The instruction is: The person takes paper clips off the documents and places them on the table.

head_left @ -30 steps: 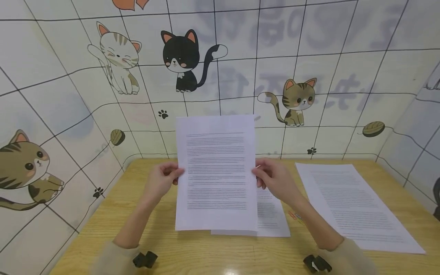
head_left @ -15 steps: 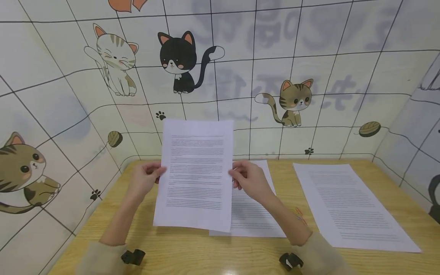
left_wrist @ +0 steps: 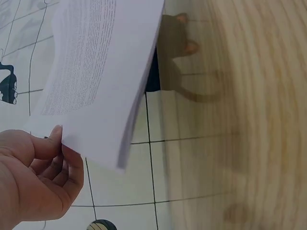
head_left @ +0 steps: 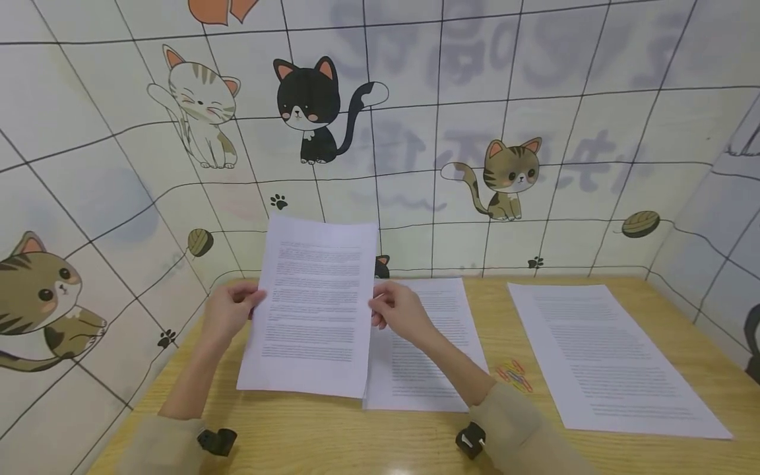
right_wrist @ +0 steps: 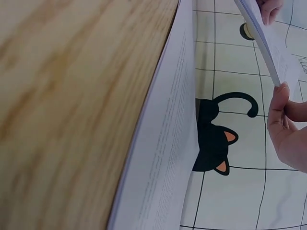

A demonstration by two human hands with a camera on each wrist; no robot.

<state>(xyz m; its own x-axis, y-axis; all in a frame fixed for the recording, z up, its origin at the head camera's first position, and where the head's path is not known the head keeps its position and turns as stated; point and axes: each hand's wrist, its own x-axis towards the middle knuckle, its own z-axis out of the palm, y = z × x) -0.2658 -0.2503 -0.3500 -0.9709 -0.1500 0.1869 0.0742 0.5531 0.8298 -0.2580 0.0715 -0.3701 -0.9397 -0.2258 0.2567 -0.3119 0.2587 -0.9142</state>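
A printed sheaf of white paper (head_left: 315,310) is held up off the table, tilted back, its text facing the head camera. My left hand (head_left: 230,310) pinches its left edge between thumb and fingers; the left wrist view shows the thumb on the paper (left_wrist: 100,129) near a corner. My right hand (head_left: 400,310) pinches the opposite edge, thumb in front. Behind and to the right, a second printed stack (head_left: 424,369) lies flat on the table, partly covered by the raised paper and the right forearm. Seen edge-on in the right wrist view, the raised paper (right_wrist: 268,52) looks several sheets thick.
Another printed stack (head_left: 617,359) lies at the right of the wooden table (head_left: 309,435). Between the two lying stacks sits a small pile of coloured paper clips (head_left: 513,375). A wall with cat drawings (head_left: 410,218) closes off the back; side walls stand left and right.
Both hands have carried the raised paper to the left and slightly down, and it leans back more. More of the lying stack and the paper clips now shows.
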